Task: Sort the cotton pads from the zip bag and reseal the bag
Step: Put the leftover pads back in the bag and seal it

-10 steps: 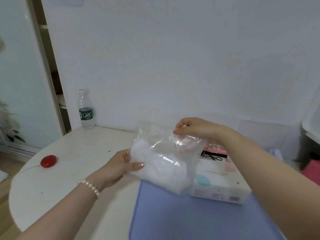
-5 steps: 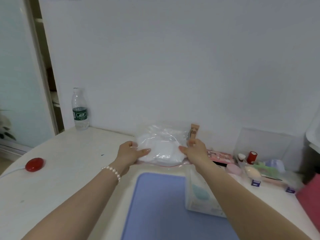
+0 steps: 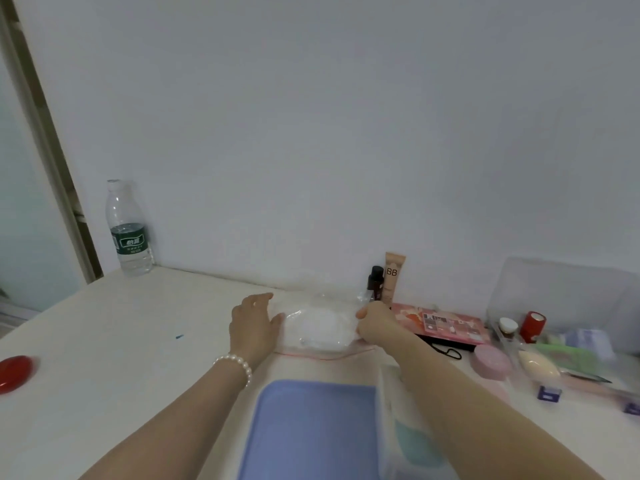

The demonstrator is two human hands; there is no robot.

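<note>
Since a moment ago we have lowered the clear plastic zip bag (image 3: 320, 329) of white cotton pads flat onto the tabletop (image 3: 138, 341). Our left hand (image 3: 254, 322) presses it open-fingered; our right hand (image 3: 375, 323) pinches its edge. Next, we judge, comes sealing its pink zip strip (image 3: 325, 355) nearest us.

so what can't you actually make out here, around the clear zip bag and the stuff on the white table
Head view, the only one:
- Clear zip bag: whether its pink seal strip is closed; too thin and blurred.
- White cotton pads: their count; merged into one blur.
- Right hand: its fingertips, curled behind the knuckles.
- Blue tray: cut off by the bottom edge.
</note>
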